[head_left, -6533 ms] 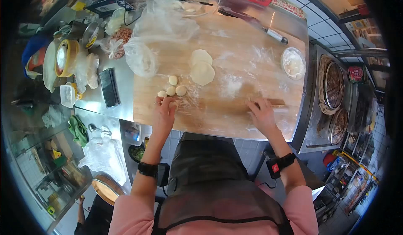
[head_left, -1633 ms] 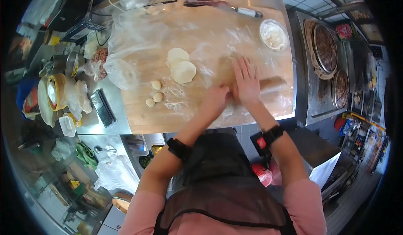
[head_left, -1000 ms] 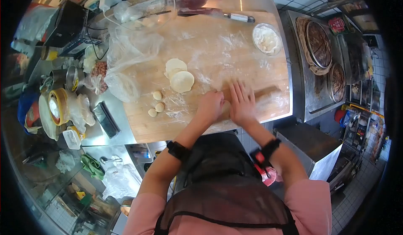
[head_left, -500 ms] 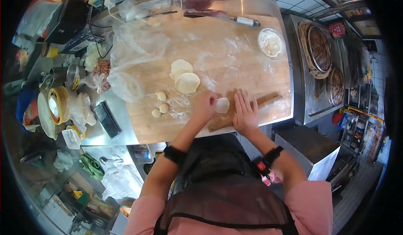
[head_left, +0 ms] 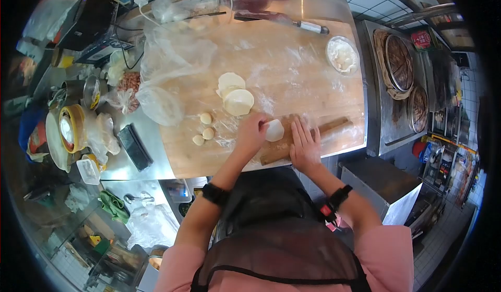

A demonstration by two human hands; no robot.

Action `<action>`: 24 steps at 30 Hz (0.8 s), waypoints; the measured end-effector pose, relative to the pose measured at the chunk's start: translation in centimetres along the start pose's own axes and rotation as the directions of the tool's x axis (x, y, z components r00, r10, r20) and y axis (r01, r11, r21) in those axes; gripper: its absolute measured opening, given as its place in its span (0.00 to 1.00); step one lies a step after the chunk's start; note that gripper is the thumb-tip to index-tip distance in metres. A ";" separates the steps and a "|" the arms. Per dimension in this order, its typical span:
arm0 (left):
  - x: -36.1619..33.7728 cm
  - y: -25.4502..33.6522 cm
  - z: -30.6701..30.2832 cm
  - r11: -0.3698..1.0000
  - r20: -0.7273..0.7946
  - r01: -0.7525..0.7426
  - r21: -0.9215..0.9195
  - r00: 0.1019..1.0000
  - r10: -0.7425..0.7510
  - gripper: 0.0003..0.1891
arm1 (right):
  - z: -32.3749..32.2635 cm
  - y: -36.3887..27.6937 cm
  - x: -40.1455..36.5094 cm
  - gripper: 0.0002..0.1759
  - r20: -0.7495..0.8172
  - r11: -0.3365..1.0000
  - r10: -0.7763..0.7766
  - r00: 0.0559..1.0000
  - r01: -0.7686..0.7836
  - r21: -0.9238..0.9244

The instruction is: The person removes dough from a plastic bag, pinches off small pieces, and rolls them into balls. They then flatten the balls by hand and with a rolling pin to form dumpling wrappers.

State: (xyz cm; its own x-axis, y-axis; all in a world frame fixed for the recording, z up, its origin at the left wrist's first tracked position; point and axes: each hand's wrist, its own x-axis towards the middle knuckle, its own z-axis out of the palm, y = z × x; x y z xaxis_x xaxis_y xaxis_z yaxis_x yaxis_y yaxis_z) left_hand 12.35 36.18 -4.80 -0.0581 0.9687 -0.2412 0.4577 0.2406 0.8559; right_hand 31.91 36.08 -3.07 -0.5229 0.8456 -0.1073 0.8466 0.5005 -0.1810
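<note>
Near the front of the wooden board (head_left: pixel 193 159), my left hand (head_left: pixel 253 131) pinches the left edge of a small flat dough round (head_left: pixel 275 130). My right hand (head_left: pixel 306 144) lies on a wooden rolling pin (head_left: pixel 334 126) with its fingers stretched out, just right of that round. The pin runs slantwise along the board's front edge, partly hidden by the hand. Behind my left hand lie overlapping flat dough wrappers (head_left: pixel 238 102). Several small dough balls (head_left: pixel 208 134) sit to the left. White flour dusts the board.
A bowl of white flour (head_left: pixel 343 55) stands at the board's back right. A knife with a white handle (head_left: pixel 313 27) lies at the back. Plastic bags (head_left: pixel 162 106) cover the left side, with a dark case (head_left: pixel 134 147) beyond. Round pans (head_left: pixel 398 62) stand on the right.
The view has shifted slightly, moving the board's contents a little to the right. The dough round shows larger beside my left hand, and the rolling pin lies at a slightly different place under my right hand.
</note>
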 end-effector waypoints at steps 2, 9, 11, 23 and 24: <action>-1.5 1.1 -0.7 0.998 0.085 0.041 -0.039 0.996 -0.038 0.06 | -0.3 -0.5 -0.7 0.37 0.077 0.998 0.058 0.995 -0.059 0.018; -0.6 2.2 -0.6 1.000 0.031 0.000 0.002 1.000 0.000 0.08 | 1.0 -1.0 10.0 0.39 -0.099 0.988 0.005 0.995 -0.020 -0.151; 0.2 1.4 -0.2 0.971 0.088 -0.118 0.206 0.991 0.102 0.08 | 1.3 -1.2 8.2 0.39 -0.120 0.999 0.042 0.992 -0.044 -0.021; -1.5 0.5 -1.1 1.000 -0.041 0.010 -0.012 0.999 -0.010 0.08 | -0.3 -1.9 9.8 0.36 -0.056 0.998 0.060 0.997 -0.062 -0.028; -1.4 0.9 -0.9 1.000 -0.044 0.007 -0.012 0.999 -0.008 0.08 | 0.1 -1.9 9.4 0.36 -0.120 1.000 0.014 0.993 -0.017 -0.021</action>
State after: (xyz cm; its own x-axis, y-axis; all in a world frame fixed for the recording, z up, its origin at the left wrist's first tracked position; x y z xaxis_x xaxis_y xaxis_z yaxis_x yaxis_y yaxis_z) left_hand 12.02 35.09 -3.31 -0.1004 0.9685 -0.2278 0.4464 0.2485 0.8596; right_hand 25.39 43.03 -3.84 -0.4949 0.8689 0.0078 0.8574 0.4898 -0.1582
